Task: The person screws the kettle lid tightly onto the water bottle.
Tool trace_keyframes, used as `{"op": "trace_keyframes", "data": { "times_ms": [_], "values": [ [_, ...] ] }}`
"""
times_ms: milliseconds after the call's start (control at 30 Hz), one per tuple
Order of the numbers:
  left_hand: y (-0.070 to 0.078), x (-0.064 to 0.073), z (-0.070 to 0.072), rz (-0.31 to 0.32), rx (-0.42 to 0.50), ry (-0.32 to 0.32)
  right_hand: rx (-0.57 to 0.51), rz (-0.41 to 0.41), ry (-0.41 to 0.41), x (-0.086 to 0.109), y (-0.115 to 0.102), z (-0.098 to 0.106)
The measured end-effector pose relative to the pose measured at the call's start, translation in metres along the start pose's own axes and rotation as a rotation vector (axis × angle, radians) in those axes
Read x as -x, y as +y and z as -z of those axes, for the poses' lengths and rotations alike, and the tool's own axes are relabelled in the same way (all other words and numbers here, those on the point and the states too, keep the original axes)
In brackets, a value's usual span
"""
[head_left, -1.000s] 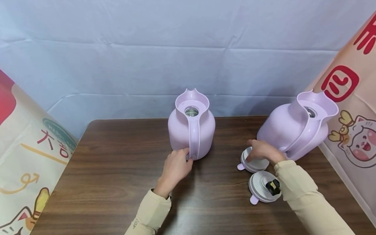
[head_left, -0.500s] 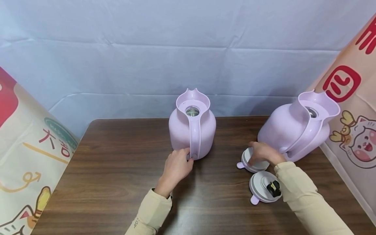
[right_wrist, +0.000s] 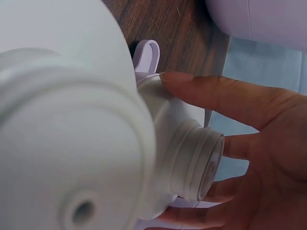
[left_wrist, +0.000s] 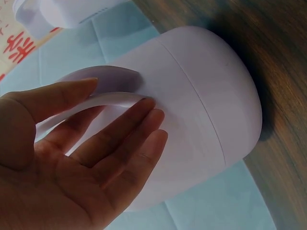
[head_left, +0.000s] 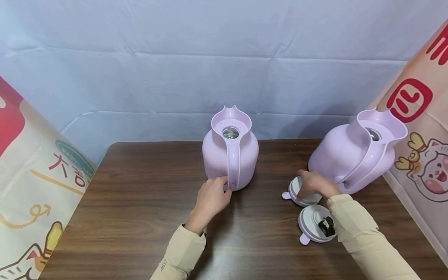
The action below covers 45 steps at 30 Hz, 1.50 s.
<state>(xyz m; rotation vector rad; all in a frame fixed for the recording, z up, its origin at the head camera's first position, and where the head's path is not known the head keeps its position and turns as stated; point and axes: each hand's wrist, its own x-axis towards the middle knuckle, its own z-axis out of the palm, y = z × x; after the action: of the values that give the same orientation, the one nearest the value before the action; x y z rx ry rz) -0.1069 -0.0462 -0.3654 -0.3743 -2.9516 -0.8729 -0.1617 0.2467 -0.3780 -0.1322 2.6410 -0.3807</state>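
Observation:
A lilac thermos jug (head_left: 214, 161), uncovered with its round mouth showing, stands upright at the table's middle back. My left hand (head_left: 211, 199) holds the lower part of its handle (head_left: 233, 161); the left wrist view has thumb and fingers on either side of the handle (left_wrist: 108, 79). To the right, my right hand (head_left: 316, 182) grips a white-and-lilac lid (head_left: 294, 196). Up close, the thumb lies on the rim and the other fingers reach round past its threaded stopper neck (right_wrist: 196, 160). Some fingertips are hidden behind the lid.
A second uncovered lilac jug (head_left: 336, 151) stands right beyond my right hand. Another lid (head_left: 309, 221) lies stopper up nearer the front, with a small black object (head_left: 327, 226) overlapping it beside my sleeve. Printed cloths (head_left: 416, 155) hang at both sides of the table (head_left: 140, 202).
The head view has drifted slightly, shifting the whole scene a little to the right. Both hands keep their holds, and the jugs and lids stay in place.

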Motion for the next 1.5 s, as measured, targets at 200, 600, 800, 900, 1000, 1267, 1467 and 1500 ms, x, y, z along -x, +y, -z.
{"op": "trace_keyframes", "data": {
  "times_ms": [200,600,800,900,1000,1267,1467,1500],
  "values": [
    [-0.001,-0.001,0.000,-0.020,-0.003,0.000,-0.016,0.000,0.011,0.000,0.001,-0.001],
    [-0.001,-0.001,0.002,-0.005,0.006,-0.041,-0.027,0.011,0.037,-0.002,0.004,-0.004],
    [-0.001,-0.002,0.001,-0.012,-0.027,-0.014,-0.051,0.035,0.036,-0.002,0.003,-0.001],
    [-0.001,-0.002,0.000,-0.013,-0.030,-0.010,-0.056,0.046,0.041,-0.002,0.002,0.002],
    [-0.001,-0.002,0.000,-0.012,-0.028,-0.009,-0.051,0.066,0.055,-0.001,0.001,0.005],
    [-0.001,-0.002,0.000,-0.005,-0.025,-0.011,-0.021,0.099,0.088,0.004,-0.003,0.015],
    [-0.001,-0.002,-0.001,0.000,-0.012,-0.019,-0.016,0.118,0.123,0.008,-0.009,0.024],
    [-0.001,-0.002,-0.001,0.000,-0.009,-0.020,-0.015,0.120,0.130,0.009,-0.010,0.026]
  ]
}}
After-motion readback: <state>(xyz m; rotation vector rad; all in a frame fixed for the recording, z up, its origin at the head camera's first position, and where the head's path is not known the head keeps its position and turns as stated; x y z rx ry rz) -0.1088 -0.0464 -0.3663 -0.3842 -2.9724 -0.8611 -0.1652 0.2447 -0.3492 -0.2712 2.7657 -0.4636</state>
